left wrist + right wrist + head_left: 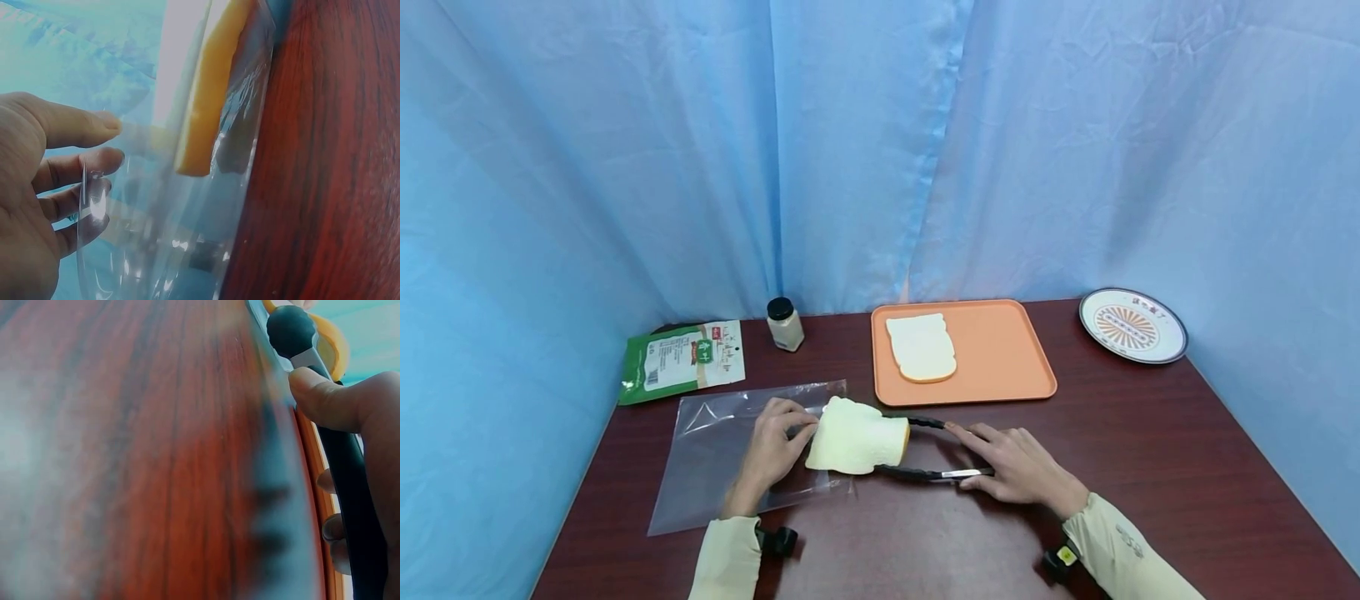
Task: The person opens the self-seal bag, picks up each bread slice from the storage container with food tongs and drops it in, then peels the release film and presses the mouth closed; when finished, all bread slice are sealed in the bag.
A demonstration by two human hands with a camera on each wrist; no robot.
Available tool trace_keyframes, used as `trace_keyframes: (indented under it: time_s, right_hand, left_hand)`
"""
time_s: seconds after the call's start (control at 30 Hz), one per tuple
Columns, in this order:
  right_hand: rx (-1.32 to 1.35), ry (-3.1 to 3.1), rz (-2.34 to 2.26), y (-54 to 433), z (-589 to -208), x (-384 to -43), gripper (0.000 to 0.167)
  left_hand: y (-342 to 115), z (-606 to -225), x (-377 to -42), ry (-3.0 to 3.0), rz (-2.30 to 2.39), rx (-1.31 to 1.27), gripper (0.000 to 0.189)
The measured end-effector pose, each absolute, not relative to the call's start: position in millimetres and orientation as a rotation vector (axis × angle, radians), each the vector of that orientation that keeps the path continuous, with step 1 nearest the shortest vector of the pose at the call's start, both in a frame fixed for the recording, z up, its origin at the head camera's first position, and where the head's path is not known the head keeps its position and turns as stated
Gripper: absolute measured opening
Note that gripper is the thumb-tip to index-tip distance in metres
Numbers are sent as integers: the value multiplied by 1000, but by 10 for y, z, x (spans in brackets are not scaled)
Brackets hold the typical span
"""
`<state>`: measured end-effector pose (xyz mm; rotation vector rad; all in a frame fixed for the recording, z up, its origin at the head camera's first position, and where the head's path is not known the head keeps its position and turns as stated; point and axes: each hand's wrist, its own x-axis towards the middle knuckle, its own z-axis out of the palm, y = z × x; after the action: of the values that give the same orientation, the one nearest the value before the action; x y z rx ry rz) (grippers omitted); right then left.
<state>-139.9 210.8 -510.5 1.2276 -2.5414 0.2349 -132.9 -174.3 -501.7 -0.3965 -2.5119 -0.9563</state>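
A white bread slice (857, 437) with an orange-yellow crust is clamped between the black-tipped arms of a pair of tongs (916, 476). My right hand (1018, 464) grips the tongs, thumb on one arm and fingers on the other. Under and left of the slice lies a clear plastic bag (696, 475). My left hand (777, 446) pinches the bag's film near its right end, beside the slice. In the left wrist view, the crust (209, 106) shows through the clear film (147, 244), close to the left fingertips. Part of the tongs is hidden by the slice.
An orange tray (1000, 354) holding another bread slice (922, 346) stands behind the tongs. At the back left are a green-and-white packet (681, 360) and a black-capped jar (785, 325). A patterned plate (1133, 325) sits at the back right.
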Motion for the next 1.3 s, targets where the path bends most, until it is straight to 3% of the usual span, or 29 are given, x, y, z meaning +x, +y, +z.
trace_keyframes:
  time_s: [1.3]
  right_hand:
    - [1398,-2478,237,1723,-5199,-1636,82]
  left_hand:
    - [-1678,-4954,-1325,-2380,-983,-545,14]
